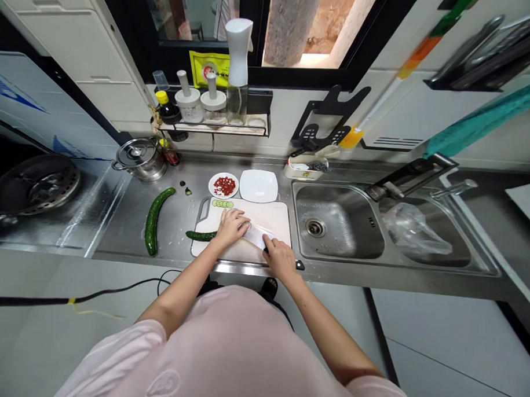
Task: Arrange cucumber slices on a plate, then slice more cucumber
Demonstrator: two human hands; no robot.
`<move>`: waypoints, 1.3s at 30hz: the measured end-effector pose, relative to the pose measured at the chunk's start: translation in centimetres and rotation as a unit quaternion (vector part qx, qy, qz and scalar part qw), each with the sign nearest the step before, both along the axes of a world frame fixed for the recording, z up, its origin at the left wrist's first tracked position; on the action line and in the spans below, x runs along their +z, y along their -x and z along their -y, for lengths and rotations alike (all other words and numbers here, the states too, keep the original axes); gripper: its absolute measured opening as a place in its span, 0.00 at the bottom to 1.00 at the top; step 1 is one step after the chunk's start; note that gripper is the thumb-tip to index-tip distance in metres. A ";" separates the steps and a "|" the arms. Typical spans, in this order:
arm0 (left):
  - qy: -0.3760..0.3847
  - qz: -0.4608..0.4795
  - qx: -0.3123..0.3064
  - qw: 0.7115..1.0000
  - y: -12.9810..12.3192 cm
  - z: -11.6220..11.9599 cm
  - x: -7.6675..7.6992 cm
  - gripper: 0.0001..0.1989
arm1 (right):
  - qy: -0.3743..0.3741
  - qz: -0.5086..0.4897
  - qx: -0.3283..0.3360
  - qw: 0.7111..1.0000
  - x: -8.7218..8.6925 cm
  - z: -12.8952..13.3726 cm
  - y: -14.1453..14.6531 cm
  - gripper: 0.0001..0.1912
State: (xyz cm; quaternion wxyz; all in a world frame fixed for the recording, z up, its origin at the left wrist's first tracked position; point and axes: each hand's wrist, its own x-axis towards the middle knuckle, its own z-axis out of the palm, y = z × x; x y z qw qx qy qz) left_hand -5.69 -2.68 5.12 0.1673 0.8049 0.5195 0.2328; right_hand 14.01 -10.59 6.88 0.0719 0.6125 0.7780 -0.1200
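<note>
My left hand [231,227] presses down on a cucumber [201,236] lying across a white cutting board [266,219], with the fingers curled over it. My right hand [279,257] grips a wide-bladed kitchen knife [255,236], whose blade rests on the cucumber next to my left fingers. The knife's handle is hidden inside my right hand. A short row of cucumber slices [223,204] lies at the far edge of the board. To the left, a whole dark green cucumber [153,221] lies on the steel counter [178,216].
A plate of chopped red chili [223,185] and a white square plate [258,185] stand behind the board. A steel sink [337,222] lies to the right, with a plastic bag [416,231] in its far basin. A steel pot [139,159] and a gas burner [34,183] stand at left.
</note>
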 end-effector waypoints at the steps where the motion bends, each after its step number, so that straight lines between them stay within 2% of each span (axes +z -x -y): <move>1: 0.002 0.002 -0.007 1.000 0.0 -0.1 0.1 0.10 | -0.004 0.000 0.002 1.000 0.0 0.0 -0.1 0.27; 6: 0.018 0.026 -0.012 0.999 -0.3 -0.3 0.3 0.07 | -0.010 0.003 0.001 1.000 -0.3 0.0 -0.4 0.27; 11: 0.042 0.049 0.023 0.998 -0.5 -0.3 0.0 0.07 | -0.001 0.012 -0.013 1.000 -0.7 -0.1 -0.5 0.26; 15: 0.062 0.082 0.096 0.990 0.0 -1.1 -1.3 0.07 | 0.007 0.022 -0.034 0.999 -1.1 -0.1 -1.0 0.25; 19: 0.132 0.100 0.200 0.966 0.9 -2.6 -3.1 0.09 | -0.004 0.023 -0.053 0.998 -1.6 0.1 -1.7 0.22; 24: 0.166 0.069 0.251 0.951 1.7 -4.8 -4.2 0.10 | 0.002 0.022 -0.075 0.997 -1.9 0.3 -2.3 0.21; 31: 0.167 0.027 0.259 0.951 2.0 -7.1 -4.9 0.09 | 0.006 0.023 -0.089 0.996 -1.8 0.4 -2.3 0.22; 39: 0.158 -0.057 0.243 0.955 1.9 -8.2 -5.2 0.10 | -0.005 0.014 -0.088 0.996 -1.9 0.5 -2.5 0.22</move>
